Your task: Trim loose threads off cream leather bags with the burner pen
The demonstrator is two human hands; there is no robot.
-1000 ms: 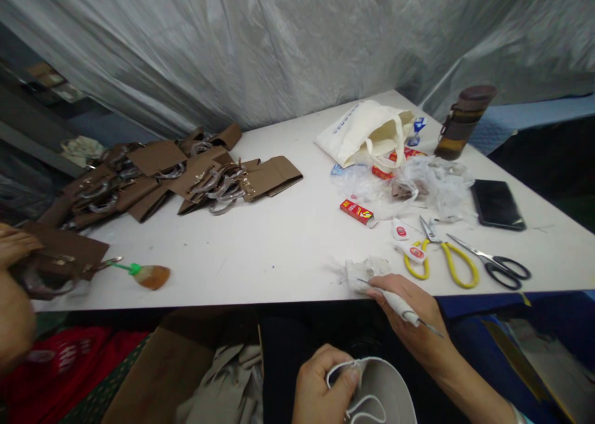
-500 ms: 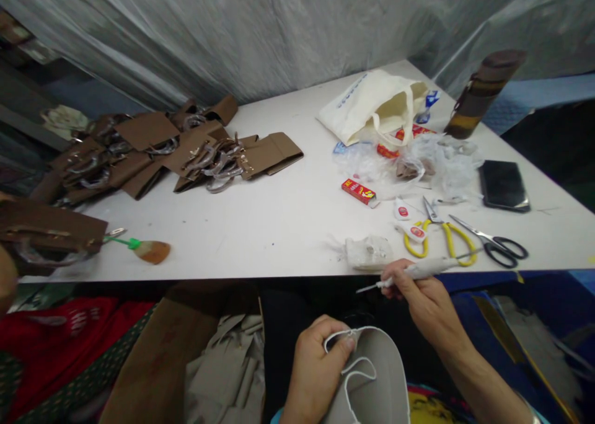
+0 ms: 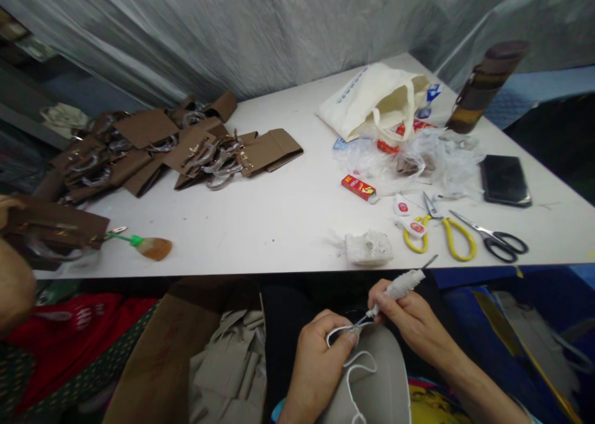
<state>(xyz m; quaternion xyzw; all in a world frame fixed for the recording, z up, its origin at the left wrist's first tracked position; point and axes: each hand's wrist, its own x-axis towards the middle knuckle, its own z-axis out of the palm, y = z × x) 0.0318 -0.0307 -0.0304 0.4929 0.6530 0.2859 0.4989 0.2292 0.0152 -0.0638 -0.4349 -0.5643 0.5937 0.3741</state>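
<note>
Below the table's front edge, my left hand (image 3: 320,356) pinches the rim of a grey leather-like piece (image 3: 383,365), which is curved into an open shape with pale edges. Its lower part runs out of view. My right hand (image 3: 409,315) is closed around the white wrapped handle of an awl (image 3: 400,287). The awl's thin metal tip points down and left and meets the rim at my left fingertips. Whether it has pierced the material I cannot tell. A second thin rod sticks out of the handle's upper end.
On the white table (image 3: 260,238) lie yellow-handled scissors (image 3: 439,229), black-handled scissors (image 3: 497,235), a wrapped white lump (image 3: 369,248), a phone (image 3: 506,180) and a bottle (image 3: 486,86). Brown bags (image 3: 149,145) are heaped left, near another person's arm (image 3: 13,281). A carton (image 3: 153,349) holds grey pieces.
My right hand has moved down and left, bringing the awl's tip from above the table edge to the grey piece's rim. My left hand keeps its hold.
</note>
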